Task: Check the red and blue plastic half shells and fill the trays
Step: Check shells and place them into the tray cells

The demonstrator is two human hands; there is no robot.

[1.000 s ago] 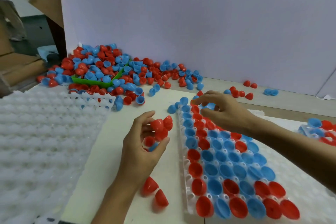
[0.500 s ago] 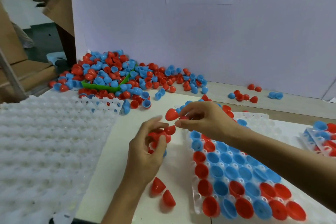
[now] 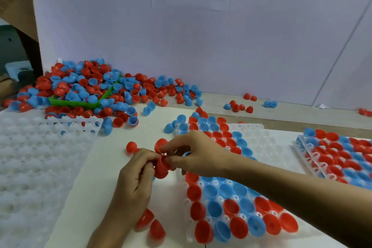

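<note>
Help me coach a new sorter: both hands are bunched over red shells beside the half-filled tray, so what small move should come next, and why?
Probably the right hand should lift away the red shell pinched in its fingers and seat it in an open pocket of the tray. The left hand holds a cluster of red shells, and the tray has bare white pockets.

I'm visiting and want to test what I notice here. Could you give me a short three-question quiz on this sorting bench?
1. True or false: the pile of loose shells lies at the far left.
2. What colour is the shell that both hands hold? A red, B blue, C green.
3. Fill in: the tray under the right hand is ____ filled.

Key: 1 true; 2 A; 3 partly. The left hand grips that shell too.
</note>
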